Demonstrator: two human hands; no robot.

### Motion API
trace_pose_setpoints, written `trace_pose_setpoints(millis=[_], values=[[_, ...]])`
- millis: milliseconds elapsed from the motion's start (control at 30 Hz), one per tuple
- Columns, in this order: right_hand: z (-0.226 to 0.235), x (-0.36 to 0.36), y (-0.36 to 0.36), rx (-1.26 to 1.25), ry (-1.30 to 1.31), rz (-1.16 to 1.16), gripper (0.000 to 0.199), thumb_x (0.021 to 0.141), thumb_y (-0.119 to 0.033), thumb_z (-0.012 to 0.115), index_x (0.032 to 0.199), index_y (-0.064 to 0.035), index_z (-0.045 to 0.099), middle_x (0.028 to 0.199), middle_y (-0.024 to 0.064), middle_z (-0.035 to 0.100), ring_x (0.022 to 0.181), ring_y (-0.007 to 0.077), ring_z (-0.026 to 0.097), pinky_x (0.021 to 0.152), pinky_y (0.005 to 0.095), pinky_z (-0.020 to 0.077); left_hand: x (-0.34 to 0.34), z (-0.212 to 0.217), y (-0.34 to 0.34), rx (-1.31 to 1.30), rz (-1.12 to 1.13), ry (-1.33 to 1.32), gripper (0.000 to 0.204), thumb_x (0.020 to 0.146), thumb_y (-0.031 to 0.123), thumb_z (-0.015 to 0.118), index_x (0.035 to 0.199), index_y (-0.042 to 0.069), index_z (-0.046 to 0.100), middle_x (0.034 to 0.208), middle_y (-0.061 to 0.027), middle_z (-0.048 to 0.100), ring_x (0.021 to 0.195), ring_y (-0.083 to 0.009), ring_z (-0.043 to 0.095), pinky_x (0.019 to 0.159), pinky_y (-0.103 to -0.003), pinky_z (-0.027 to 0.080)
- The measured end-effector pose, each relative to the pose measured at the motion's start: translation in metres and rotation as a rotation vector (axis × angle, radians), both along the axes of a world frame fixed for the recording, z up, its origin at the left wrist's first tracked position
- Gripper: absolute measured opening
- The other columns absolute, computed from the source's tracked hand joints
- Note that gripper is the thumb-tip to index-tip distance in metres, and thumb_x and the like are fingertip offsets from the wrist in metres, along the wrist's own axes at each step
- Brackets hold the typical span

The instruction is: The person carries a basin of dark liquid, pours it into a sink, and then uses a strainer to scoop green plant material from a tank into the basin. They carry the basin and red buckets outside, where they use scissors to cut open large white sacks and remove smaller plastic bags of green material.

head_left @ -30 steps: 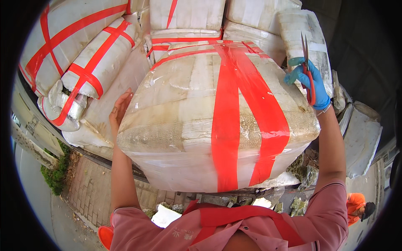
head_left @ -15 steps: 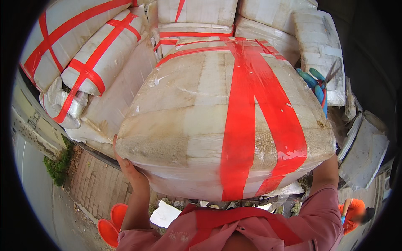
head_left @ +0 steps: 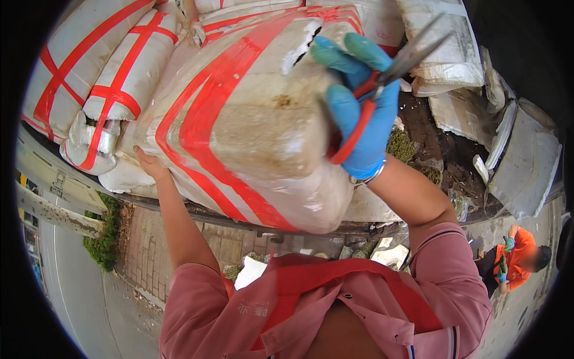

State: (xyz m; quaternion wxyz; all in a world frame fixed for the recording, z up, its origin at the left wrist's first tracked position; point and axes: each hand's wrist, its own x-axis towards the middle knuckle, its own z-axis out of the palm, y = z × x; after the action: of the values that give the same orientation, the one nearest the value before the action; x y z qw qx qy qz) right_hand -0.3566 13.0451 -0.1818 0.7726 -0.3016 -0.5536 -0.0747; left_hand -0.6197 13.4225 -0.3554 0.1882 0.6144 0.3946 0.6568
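The bale (head_left: 239,125) fills the frame's centre between my hands, blocking any reach forward. More bales (head_left: 89,78) crowd the upper left, touching it. I see open room only lower left, over the pavement (head_left: 89,299), and right, above the slabs (head_left: 520,161).

left hand (head_left: 145,163) mostly behind bale (head_left: 251,119), scissor tips (head_left: 439,37) blurred

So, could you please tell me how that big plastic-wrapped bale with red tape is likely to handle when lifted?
The bale looks bulky, so probably heavy: the left hand supports it from below while the right hand steadies its end. Its glossy wrap may be slippery. The torn corner suggests the wrap could rip further.
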Motion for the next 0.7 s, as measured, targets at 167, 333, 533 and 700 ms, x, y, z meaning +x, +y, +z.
trace_pose_setpoints(millis=[167,333,533,700], values=[[-0.003,0.008,-0.008,-0.090,0.098,0.024,0.051,0.071,0.001,0.060,0.115,-0.0041,0.035,0.110,0.0124,0.049,0.103,0.0188,0.048,0.088,0.0310,0.0370,0.049,0.047,-0.044,-0.081,-0.130,-0.035,0.049,0.090,0.032,0.031,0.122,-0.006,0.036,0.125,-0.0177,0.039,0.113,-0.0257,0.039,0.095,-0.031,0.028],[0.021,0.124,-0.020,-0.179,0.265,-0.063,0.028,0.083,-0.011,0.046,0.108,0.0022,0.039,0.096,0.0188,0.056,0.093,0.0283,0.055,0.083,0.0351,0.0438,0.055,0.133,-0.100,0.140,-0.225,0.070,0.044,0.090,0.029,0.030,0.111,-0.005,0.046,0.116,-0.0160,0.047,0.105,-0.0224,0.044,0.092,-0.030,0.030],[0.007,0.344,0.043,-0.516,0.389,-0.384,0.039,0.077,-0.028,0.060,0.102,-0.0012,0.046,0.091,0.0128,0.057,0.080,0.0193,0.056,0.068,0.0284,0.0456,0.074,0.141,-0.092,0.068,-0.599,0.101,0.053,0.089,0.031,0.020,0.088,-0.006,0.058,0.097,-0.0166,0.058,0.098,-0.0249,0.050,0.090,-0.032,0.033],[-0.035,0.479,0.097,-0.714,0.426,-0.592,0.045,0.076,-0.034,0.061,0.104,-0.0016,0.047,0.088,0.0080,0.057,0.069,0.0133,0.053,0.061,0.0256,0.0457,0.077,0.131,-0.091,0.125,-0.556,0.061,0.055,0.088,0.032,0.019,0.081,-0.006,0.058,0.095,-0.0174,0.058,0.096,-0.0275,0.051,0.092,-0.036,0.032]])
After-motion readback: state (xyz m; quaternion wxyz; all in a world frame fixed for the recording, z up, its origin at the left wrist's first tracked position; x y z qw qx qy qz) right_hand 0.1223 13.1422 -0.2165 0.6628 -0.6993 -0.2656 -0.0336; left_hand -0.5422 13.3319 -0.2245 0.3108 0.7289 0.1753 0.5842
